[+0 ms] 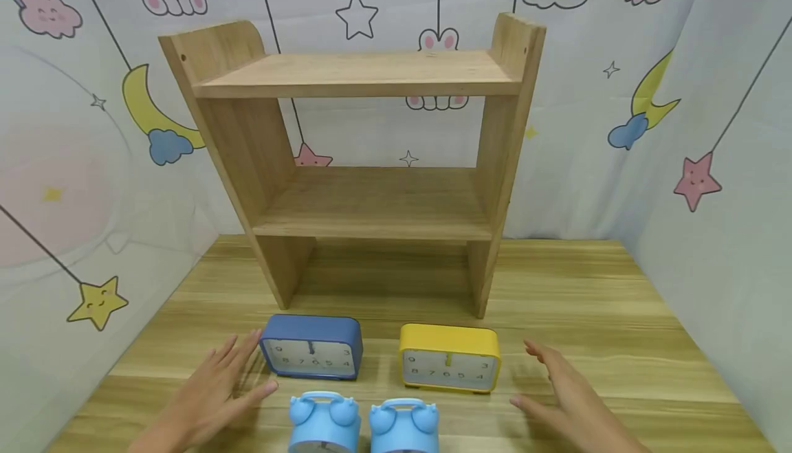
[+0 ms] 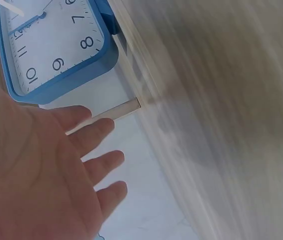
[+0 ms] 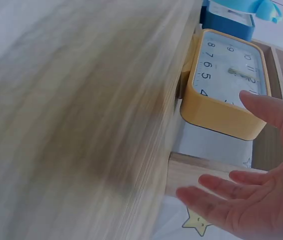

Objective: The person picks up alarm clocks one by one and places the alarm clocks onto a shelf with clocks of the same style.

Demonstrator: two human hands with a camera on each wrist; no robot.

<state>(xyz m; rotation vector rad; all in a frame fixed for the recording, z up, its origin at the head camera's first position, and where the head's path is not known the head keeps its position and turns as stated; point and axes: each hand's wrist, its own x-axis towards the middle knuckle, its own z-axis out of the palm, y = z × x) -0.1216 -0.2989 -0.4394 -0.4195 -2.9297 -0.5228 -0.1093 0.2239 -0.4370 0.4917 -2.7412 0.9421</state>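
A blue rectangular clock [image 1: 311, 347] and a yellow rectangular clock [image 1: 449, 358] stand upright side by side on the table. In front of them, two light-blue twin-bell alarm clocks, a left one [image 1: 324, 420] and a right one [image 1: 404, 425], are cut off by the head view's lower edge. My left hand [image 1: 213, 391] is beside the blue clock, fingers extended and thumb apart; whether a fingertip touches its left side is unclear. To the right of the yellow clock, my right hand [image 1: 569, 398] is held apart from it, palm inward, holding nothing.
Behind the clocks rises a wooden shelf unit [image 1: 374, 202] with bare boards and raised side panels. It stands on a wood-grain table [image 1: 575, 308]. Patterned white curtains [image 1: 575, 95] hang at the back and both sides.
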